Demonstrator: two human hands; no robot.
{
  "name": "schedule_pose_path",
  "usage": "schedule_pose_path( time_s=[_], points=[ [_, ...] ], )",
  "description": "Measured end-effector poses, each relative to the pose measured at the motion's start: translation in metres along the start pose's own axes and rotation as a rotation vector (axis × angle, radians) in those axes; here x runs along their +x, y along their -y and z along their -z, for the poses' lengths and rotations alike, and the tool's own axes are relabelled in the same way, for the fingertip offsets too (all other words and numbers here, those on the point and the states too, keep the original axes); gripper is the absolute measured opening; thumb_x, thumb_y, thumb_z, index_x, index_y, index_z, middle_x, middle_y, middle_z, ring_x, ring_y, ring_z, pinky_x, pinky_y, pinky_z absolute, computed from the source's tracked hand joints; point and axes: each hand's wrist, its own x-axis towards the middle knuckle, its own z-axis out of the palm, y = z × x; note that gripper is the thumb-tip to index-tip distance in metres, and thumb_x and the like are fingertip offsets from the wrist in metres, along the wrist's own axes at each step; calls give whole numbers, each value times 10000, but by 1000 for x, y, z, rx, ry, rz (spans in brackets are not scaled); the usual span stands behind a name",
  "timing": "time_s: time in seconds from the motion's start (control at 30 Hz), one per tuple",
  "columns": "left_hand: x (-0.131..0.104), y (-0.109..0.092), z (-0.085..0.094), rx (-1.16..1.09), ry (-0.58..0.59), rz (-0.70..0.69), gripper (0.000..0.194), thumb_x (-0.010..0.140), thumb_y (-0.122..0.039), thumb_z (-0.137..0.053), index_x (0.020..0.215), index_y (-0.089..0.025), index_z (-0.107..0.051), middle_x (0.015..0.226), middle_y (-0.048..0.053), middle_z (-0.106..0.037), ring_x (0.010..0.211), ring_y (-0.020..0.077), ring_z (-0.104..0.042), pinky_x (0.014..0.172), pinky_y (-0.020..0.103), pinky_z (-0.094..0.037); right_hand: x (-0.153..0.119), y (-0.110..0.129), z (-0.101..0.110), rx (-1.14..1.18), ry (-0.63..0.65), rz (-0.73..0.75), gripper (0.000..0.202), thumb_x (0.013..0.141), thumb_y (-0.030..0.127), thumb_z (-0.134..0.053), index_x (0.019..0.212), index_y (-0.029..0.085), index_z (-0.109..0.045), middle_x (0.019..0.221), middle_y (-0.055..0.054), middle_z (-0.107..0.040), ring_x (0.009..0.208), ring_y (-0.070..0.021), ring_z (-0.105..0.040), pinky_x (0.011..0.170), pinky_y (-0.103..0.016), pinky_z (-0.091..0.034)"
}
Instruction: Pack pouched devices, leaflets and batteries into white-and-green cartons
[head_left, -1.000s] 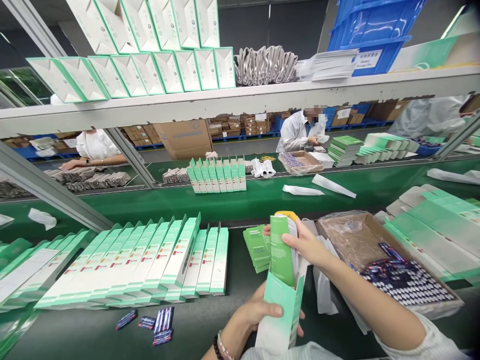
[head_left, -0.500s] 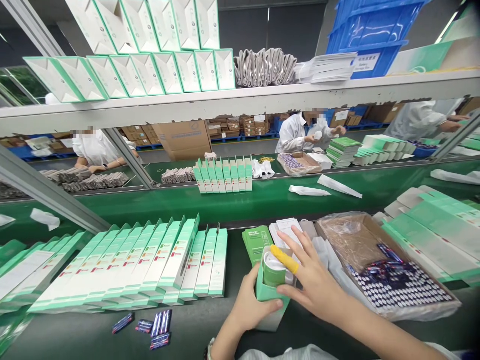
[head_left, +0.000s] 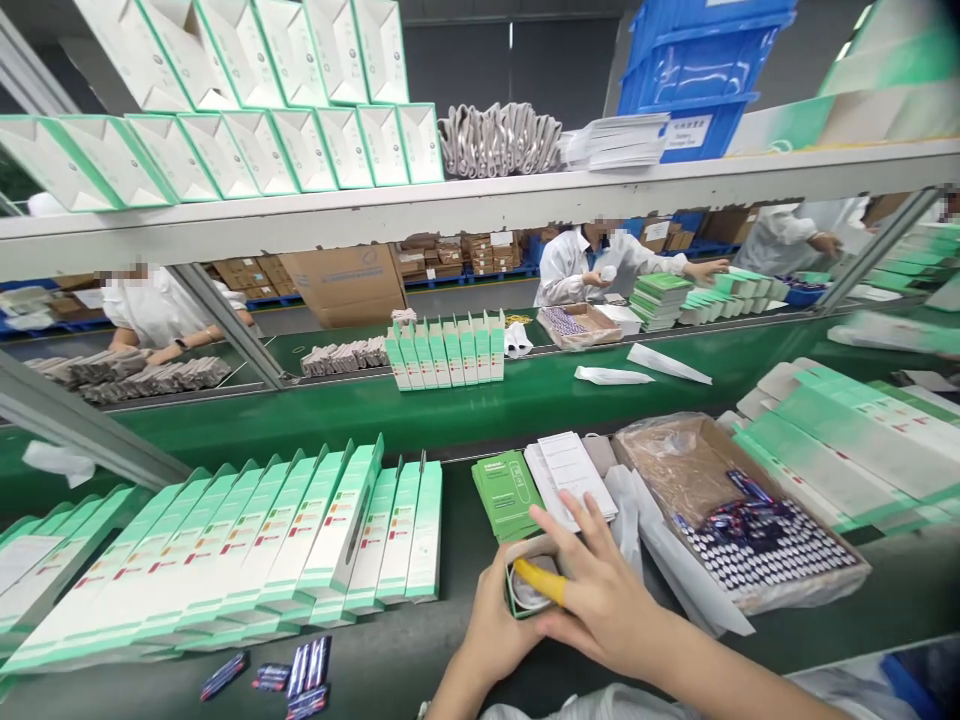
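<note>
1. Two tiers of open boxes [head_left: 251, 150] are stacked on the overhead shelf [head_left: 450, 215], packed side by side, presumably to save room.
2. Leaning cartons [head_left: 289, 530] are lined up on the left of the dark worktop [head_left: 397, 650], each propped on the next, likely so one can be taken or added easily.
3. Flat cartons [head_left: 832, 440] are fanned out at far right, edges exposed, probably for easy pickup.
4. Plastic-lined battery tray [head_left: 697, 485] is set right of the hands, beside white sleeves [head_left: 675, 555]; most cells are packed upright, some are left lying on top.
5. Right hand [head_left: 611, 600] is held over the open carton; its fingers are spread, not closed. One finger is put into the opening, seemingly to press or seat what is inside.
6. Left hand [head_left: 491, 620] is wrapped around the carton's side, apparently to brace it; gripped firmly as far as can be judged.
7. Open carton [head_left: 511, 590] is held between both hands, near the worker's body, mouth turned up toward the camera. A rounded, pale item [head_left: 529, 590] is seen within; its lower part is hidden.
8. Green booklets [head_left: 506, 495] and white leaflets [head_left: 566, 470] are piled side by side just beyond the hands, likely for short reach.
9. Loose batteries [head_left: 298, 668] are left in small groups near the front of the carton row; reason can't be told.
10. Yellow finger cover [head_left: 541, 580] is worn on the inserted finger, possibly for grip or protection.
</note>
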Motion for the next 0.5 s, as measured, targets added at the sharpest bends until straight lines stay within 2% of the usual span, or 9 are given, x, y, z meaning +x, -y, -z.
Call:
schedule_pose_path(
  time_s=[0.13, 0.23, 0.3, 0.33, 0.37, 0.4, 0.5],
  points=[
    [-2, 7, 0, 20, -30, -30, 444, 741, -332, -760, 1134, -224, -585, 1082, 70, -663, 983, 251, -646, 870, 321, -514, 2, 13, 5, -23, -24, -16, 379, 869, 444, -612, 1219, 302, -638, 1587, -33, -249, 1460, -396, -79, 1145, -661, -87],
    [-1, 6, -1, 20, -11, 3, 444, 729, -361, -763, 1116, -226, -594, 1057, 66, -666, 953, 250, -653, 839, 317, -519, -6, 8, 11, 39, -2, -3, 481, 858, 528, -590, 1290, 314, -584, 1587, -34, -246, 1460, -384, -128, 1134, -613, -239],
    [0, 5, -1, 24, -33, 48, 464, 696, -411, -775, 1081, -217, -603, 983, 61, -683, 877, 248, -666, 773, 303, -521, -22, -16, 15, 82, -62, -117, 499, 903, 494, -523, 1359, 295, -518, 1576, -62, -267, 1451, -342, -208, 1110, -541, -345],
    [0, 4, -2, 28, -66, 74, 477, 679, -449, -776, 1058, -212, -608, 941, 61, -689, 840, 249, -668, 736, 298, -515, -35, -35, 16, 76, -107, -235, 467, 930, 415, -480, 1372, 266, -503, 1557, -85, -305, 1435, -319, -264, 1102, -514, -369],
    [0, 3, -3, 30, -109, 99, 493, 662, -489, -772, 1034, -207, -612, 901, 61, -692, 809, 253, -667, 704, 296, -507, -50, -57, 16, 41, -163, -414, 433, 947, 296, -419, 1368, 232, -504, 1523, -111, -361, 1407, -294, -328, 1105, -507, -365],
    [1, 2, -4, 32, -151, 125, 508, 648, -528, -765, 1010, -204, -615, 871, 61, -691, 786, 258, -665, 680, 299, -497, -66, -80, 15, -15, -158, -539, 429, 933, 227, -387, 1335, 192, -533, 1462, -146, -440, 1365, -304, -392, 1104, -535, -349],
    [3, 0, -7, 50, -222, 178, 556, 594, -601, -760, 958, -207, -615, 831, 66, -687, 757, 276, -659, 650, 320, -482, -119, -140, 10, -125, 210, -836, 398, 886, 171, -385, 1197, 133, -630, 1274, -216, -588, 1224, -373, -523, 1042, -644, -321]
  ],
)
